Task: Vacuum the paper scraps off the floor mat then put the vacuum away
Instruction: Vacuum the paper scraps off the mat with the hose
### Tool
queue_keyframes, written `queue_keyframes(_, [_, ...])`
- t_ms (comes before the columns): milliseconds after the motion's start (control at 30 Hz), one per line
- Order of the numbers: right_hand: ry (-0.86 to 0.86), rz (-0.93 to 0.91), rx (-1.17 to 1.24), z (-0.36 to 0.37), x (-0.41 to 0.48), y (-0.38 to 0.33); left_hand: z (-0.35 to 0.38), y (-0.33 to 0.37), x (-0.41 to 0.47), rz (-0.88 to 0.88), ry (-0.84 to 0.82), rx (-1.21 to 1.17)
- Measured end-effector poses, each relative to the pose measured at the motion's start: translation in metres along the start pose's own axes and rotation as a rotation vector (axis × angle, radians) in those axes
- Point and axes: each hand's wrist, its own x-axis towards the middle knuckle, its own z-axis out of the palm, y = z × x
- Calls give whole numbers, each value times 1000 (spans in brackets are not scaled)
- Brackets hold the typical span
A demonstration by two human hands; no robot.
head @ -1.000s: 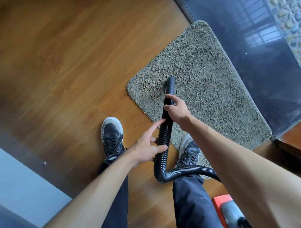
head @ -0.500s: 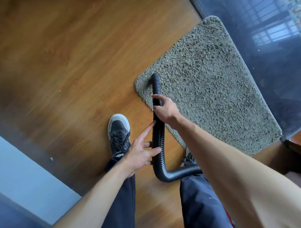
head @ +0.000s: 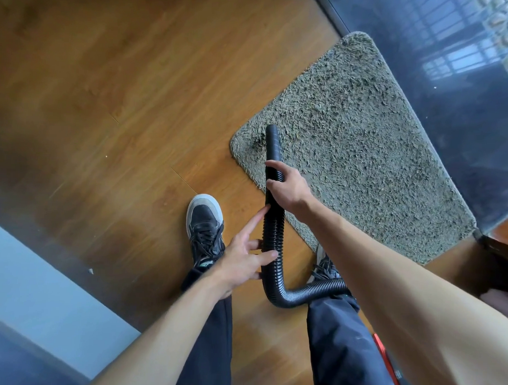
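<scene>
**Vacuuming step in hand.** Nearest, beneath the right forearm, a red edge judged to be the vacuum body (head: 385,361) is seen. From that side the corrugated hose (head: 272,236) is bent upward. It is held loosely by the left hand (head: 244,261), with the thumb laid across it, the lower fingers curled behind and the forefinger straight along the ribs. Just beyond those fingers the hose is gripped by the right hand (head: 287,187), whose fingers are wrapped round it. Ahead of the right fingers the nozzle (head: 272,135) rests on the corner of the floor mat (head: 363,153). No paper scraps can be made out on the pile. The next move is judged to call for the nozzle to be swept over the pile further from the fingers before the vacuum is stowed.
</scene>
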Motion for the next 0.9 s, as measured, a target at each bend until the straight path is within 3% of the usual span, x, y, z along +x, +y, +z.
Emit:
queue_keyframes(167, [-32,18,-30,4,8,-2,-3,-1,4,6,-5,-18])
queue_keyframes(467, [69,59,23,0,-3,19,9,0,5,-15,-34,41])
queue_keyframes(900, [-77,-44,-64,-2,11,5,6,-3,2,14,32,-19])
